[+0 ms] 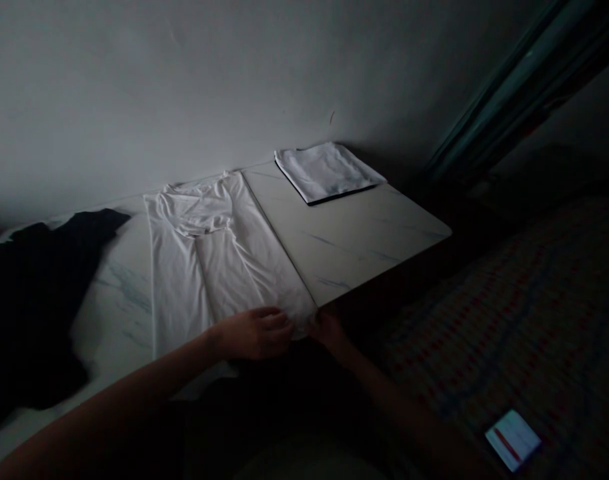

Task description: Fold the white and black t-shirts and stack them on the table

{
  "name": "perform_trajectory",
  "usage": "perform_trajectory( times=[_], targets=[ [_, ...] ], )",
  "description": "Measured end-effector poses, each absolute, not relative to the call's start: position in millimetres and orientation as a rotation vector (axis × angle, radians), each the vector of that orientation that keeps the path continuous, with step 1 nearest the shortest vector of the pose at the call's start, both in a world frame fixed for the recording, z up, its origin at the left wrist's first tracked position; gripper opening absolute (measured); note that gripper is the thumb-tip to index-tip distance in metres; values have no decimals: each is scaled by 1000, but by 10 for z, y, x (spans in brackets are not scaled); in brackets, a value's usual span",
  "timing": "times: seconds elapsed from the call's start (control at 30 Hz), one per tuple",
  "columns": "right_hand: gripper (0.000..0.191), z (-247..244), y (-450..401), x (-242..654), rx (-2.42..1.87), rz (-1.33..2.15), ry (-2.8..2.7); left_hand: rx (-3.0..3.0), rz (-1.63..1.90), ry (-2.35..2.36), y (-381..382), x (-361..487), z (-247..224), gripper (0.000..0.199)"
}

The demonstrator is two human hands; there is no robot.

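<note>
A white shirt (pixel 224 267) lies spread on the marbled table, partly folded over itself, its far end near the wall. My left hand (pixel 259 332) is closed at the shirt's near edge, fingers curled down on the cloth. At the near right corner of the shirt, my right hand (pixel 328 330) pinches the fabric beside the table's edge; its fingertips are dim. A folded white cloth (pixel 329 170) with a dark layer beneath it rests at the back right of the table. Dark clothing (pixel 44 287) lies in a loose heap at the left.
The marbled table (pixel 364 233) stands against a grey wall (pixel 209 80). A lit phone (pixel 513 440) lies on a patterned bedspread (pixel 484 333) at the lower right. A teal curtain (pixel 499 87) hangs at the upper right.
</note>
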State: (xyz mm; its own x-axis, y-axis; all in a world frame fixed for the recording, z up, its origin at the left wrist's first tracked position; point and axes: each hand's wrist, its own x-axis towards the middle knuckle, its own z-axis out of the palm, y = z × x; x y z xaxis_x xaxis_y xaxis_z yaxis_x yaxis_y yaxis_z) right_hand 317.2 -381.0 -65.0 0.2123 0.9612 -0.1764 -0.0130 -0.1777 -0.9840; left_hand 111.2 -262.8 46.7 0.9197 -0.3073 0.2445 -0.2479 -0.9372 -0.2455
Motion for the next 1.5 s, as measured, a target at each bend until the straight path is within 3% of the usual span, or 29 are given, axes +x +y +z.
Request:
perform_trajectory(
  times=[0.13,0.3,0.4,0.67,0.83,1.17,1.33,1.5],
  targets=[
    [54,-437,-3954,3256,-1505,1286,-972,-2873,-371,230,-2718,1163,465,14],
    [34,8,-4316,3291,-1599,956,-1140,-2883,-381,184,-2831,1171,444,9],
    [32,177,-4389,3230,-1498,760,-1401,-2878,-462,180,-2835,1123,454,12],
    [22,-100,-4484,3074,-1412,324,-1596,-2808,-612,264,-2826,935,460,13],
    [34,-262,-4628,3116,-1370,79,-1698,-2774,-613,309,-2857,845,412,9],
    [26,-446,-4536,3265,-1461,234,-1628,-2832,-494,407,-3041,905,358,14],
    [28,-304,-4461,3327,-1438,325,-1592,-2961,-415,430,-3102,920,382,15],
    [36,99,-3773,3127,-1468,164,-1769,-3057,-727,-261,-2787,1061,546,23]
  ],
)
